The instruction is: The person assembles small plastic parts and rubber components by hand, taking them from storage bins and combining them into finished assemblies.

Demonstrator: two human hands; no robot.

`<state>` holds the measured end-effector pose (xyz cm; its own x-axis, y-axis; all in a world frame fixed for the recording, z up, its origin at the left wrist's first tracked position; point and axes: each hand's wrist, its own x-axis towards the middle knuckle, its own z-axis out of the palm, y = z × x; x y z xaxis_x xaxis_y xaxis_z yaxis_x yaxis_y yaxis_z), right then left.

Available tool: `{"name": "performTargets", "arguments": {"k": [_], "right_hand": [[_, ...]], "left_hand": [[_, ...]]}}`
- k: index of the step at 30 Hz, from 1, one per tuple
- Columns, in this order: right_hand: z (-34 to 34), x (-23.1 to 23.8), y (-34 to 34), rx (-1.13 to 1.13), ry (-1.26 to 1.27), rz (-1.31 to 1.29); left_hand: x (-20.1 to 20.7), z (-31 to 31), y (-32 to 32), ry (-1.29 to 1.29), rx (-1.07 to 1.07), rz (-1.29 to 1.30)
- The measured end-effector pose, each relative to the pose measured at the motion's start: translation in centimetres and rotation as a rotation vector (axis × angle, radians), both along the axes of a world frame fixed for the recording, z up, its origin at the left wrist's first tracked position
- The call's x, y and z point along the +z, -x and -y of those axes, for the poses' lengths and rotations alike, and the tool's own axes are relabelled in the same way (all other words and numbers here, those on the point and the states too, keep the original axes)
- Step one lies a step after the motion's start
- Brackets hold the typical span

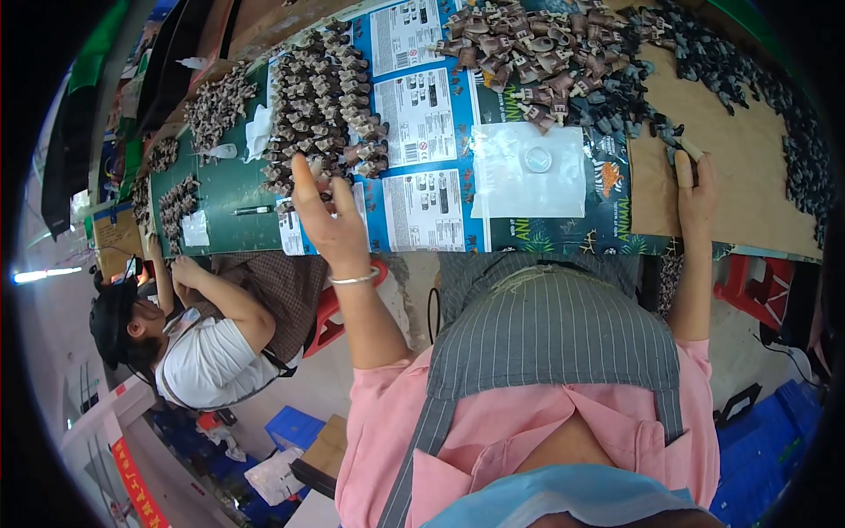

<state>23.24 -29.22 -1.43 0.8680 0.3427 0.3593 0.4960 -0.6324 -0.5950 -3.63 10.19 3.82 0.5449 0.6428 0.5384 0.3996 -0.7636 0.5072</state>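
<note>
- Handling small animal-figure parts seems to be your step: one hand is at the assembled-looking rows, the other at the loose parts, so I judge you are between one figure and the next.
- Take the clear plastic sheet (500, 158) on the green bench (239, 187) as your landmark; a round clear disc (538, 159) lies on it.
- Your left hand (339, 231) is well left of the sheet, past the printed cards (421, 207), at the near end of the brown-and-cream figures (321, 97). Its fingers (304, 180) are loosely spread, the index stretched out; whether they touch a figure, you can't tell from this view.
- Your right hand (695, 204) is right of the sheet, over the brown paper (748, 167), its fingers (707, 172) bent beside the dark grey parts (607, 113). Whether they pinch one is unclear.
- The brown parts (541, 44) lie heaped just beyond the sheet.
- Your next move would likely call for one grey part, picked cleanly from its tangled neighbours, then a brown one, without knocking the rows left of the sheet.
</note>
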Motion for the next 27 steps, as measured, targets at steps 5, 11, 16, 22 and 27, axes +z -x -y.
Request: {"name": "performTargets", "arguments": {"k": [5, 11, 16, 22, 27], "right_hand": [[0.3, -0.6, 0.0, 0.007, -0.032, -0.021], [0.3, -1.0, 0.1, 0.017, -0.136, -0.041], [0.5, -0.7, 0.1, 0.023, -0.117, 0.007], [0.0, -0.1, 0.1, 0.023, -0.103, -0.043], [0.3, 1.2, 0.3, 0.204, -0.126, -0.194]], "left_hand": [[2.6, -5.1, -1.1, 0.011, -0.242, -0.420], [3.2, -6.8, -3.1, 0.007, -0.368, -0.634], [4.5, -5.8, -3.6, 0.094, -0.280, -0.539], [4.2, -0.5, -7.0, 0.253, -0.380, -0.190], [0.7, 6.0, -14.1, 0.156, -0.826, -0.170]]}}
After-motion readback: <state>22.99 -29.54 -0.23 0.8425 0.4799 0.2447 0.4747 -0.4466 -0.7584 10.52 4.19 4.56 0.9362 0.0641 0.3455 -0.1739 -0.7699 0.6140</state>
